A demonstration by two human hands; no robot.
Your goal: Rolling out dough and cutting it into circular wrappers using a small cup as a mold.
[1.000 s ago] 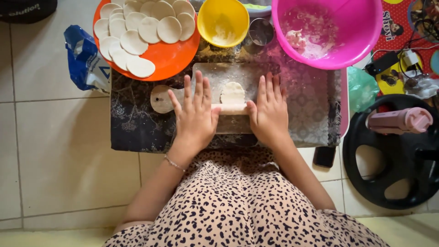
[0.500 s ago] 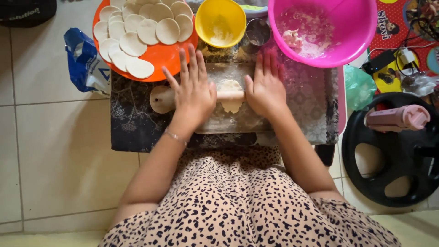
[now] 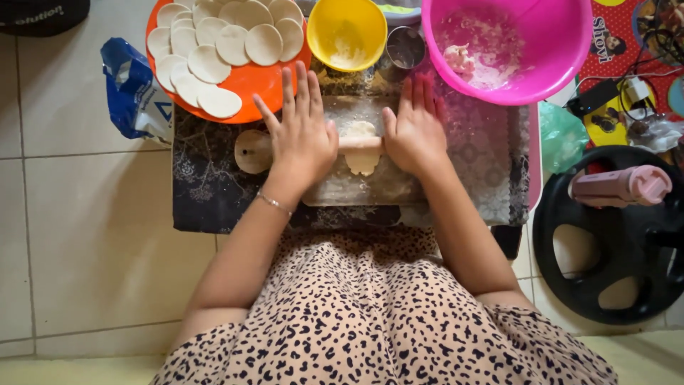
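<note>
Blue plastic packet (image 3: 134,93) with a white patch, crumpled, lies on the floor tiles left of the low dark board-table (image 3: 206,192), just beside the orange plate (image 3: 246,89). Red mat (image 3: 616,50) with round cartoon patches at far right; lettering not copied. Pink cylinder (image 3: 621,187) rests on a black round plate (image 3: 605,285) to the right.

Left hand (image 3: 303,139) lies flat, palm down, on the wooden rolling pin (image 3: 255,150), fingers straight and fanned apart, tips toward the orange plate and yellow bowl (image 3: 347,32). A thin bracelet circles that wrist. Right hand (image 3: 415,128) is also flat on the pin, fingers straight and pressed close together, pointing toward the pink bowl (image 3: 509,43). Both forearms reach out from a spotted dress.

Dough piece (image 3: 362,150) sits between the two hands on a pale, floured rolling board (image 3: 370,189), under the pin; pale, flattened, uneven at its edge. Cut white dough rounds (image 3: 221,43) overlap on the orange plate. A small metal cup (image 3: 405,46) stands between the two bowls.
</note>
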